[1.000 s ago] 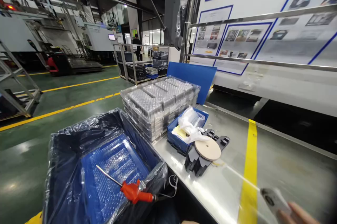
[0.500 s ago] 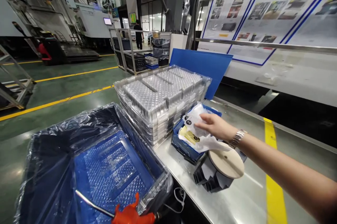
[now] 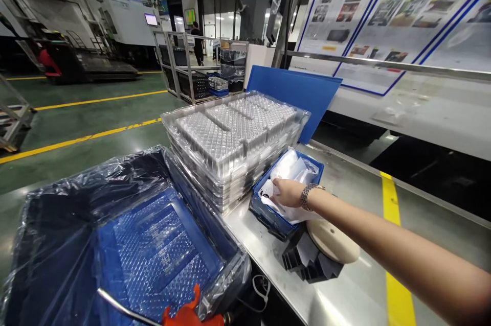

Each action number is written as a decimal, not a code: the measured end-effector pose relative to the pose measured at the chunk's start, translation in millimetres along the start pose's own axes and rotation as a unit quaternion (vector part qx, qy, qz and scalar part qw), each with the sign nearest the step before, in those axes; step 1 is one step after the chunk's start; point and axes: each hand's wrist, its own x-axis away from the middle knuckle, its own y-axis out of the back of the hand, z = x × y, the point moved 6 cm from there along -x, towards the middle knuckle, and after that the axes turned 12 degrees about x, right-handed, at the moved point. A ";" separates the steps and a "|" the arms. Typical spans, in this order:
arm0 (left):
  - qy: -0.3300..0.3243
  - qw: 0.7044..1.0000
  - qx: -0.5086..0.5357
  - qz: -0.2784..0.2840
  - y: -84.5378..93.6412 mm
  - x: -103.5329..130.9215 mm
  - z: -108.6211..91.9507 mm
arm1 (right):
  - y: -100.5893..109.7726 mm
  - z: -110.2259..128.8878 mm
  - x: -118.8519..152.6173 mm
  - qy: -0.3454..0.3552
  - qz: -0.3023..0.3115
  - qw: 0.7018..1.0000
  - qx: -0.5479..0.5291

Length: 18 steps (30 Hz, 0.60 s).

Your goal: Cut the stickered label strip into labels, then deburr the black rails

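Observation:
My right hand (image 3: 289,193) reaches from the right into a small blue basket (image 3: 274,221). Its fingers are bent and closed on a white sheet (image 3: 265,194) with black round marks. More white crumpled sheets (image 3: 293,166) lie behind and under the hand, partly hidden by it. Just in front of the basket, a reel with a pale round top (image 3: 333,240) and dark sides stands on the metal table (image 3: 264,249). At the bottom edge, an orange blow gun (image 3: 187,314) points its metal nozzle leftward; my left hand does not show.
A large crate (image 3: 57,244) lined with clear film holds a blue tray (image 3: 161,249) at the left. Clear plastic trays (image 3: 238,126) are stacked behind it. A blue panel (image 3: 291,93) leans at the back. Far off, a person (image 3: 198,45) stands by a rack (image 3: 187,65).
My right hand has moved left and down into the basket, and the raised white sheet is lower. The yellow sheet no longer shows. The view has shifted slightly.

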 end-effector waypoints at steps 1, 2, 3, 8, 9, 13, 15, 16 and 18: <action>-0.003 1.000 0.001 0.003 -4.9 -1.1 0.3 | -0.3 4.1 1.5 0.002 0.018 0.999 0.036; -0.005 1.000 0.003 0.005 -12.2 -2.6 2.4 | -0.4 8.5 3.2 0.004 0.041 0.997 0.072; -0.005 1.000 0.004 0.006 -21.9 -4.2 6.2 | 0.9 13.3 5.4 0.005 0.058 0.993 0.105; 0.034 0.999 0.026 -0.010 -87.9 2.5 35.2 | 35.5 43.4 33.5 0.014 0.061 0.980 0.190; 0.035 0.998 0.038 -0.028 -97.9 7.0 36.3 | 46.8 49.0 44.6 0.016 0.049 0.980 0.194; -0.032 0.993 0.059 -0.094 -114.4 24.1 15.2 | 76.2 63.7 109.7 0.036 0.053 0.984 0.164; -0.047 0.992 0.059 -0.099 -116.5 31.8 5.2 | 64.8 67.2 155.1 0.050 0.163 0.983 0.072; -0.056 0.992 0.057 -0.099 -117.6 36.1 1.3 | 55.4 68.1 179.1 0.045 0.218 0.975 0.012; -0.081 0.990 0.049 -0.100 -120.8 45.8 -4.2 | 35.5 69.3 222.9 0.019 0.288 0.950 -0.119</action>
